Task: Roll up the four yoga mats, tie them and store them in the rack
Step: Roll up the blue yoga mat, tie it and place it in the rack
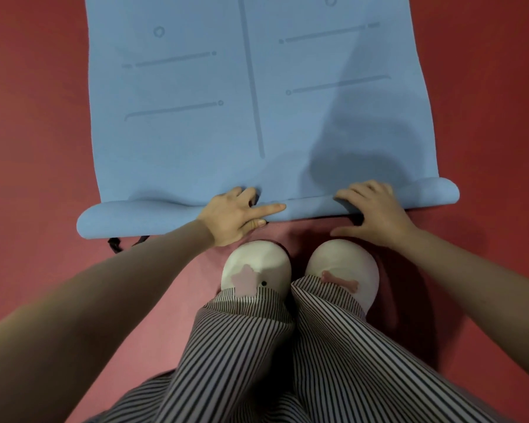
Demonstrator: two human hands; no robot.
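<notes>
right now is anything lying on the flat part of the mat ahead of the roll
Nothing visible does. The flat blue mat ahead of the left hand and right hand shows only printed lines. A black strap pokes from under the roll's near left side, behind the rolling path.

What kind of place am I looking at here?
Probably a yoga or fitness studio: a blue foam yoga mat with printed alignment lines lies partly rolled on a smooth red floor, and the person wears soft white slippers.

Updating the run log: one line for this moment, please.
blue mat: near end rolled | left hand: grips roll | right hand: grips roll
</notes>
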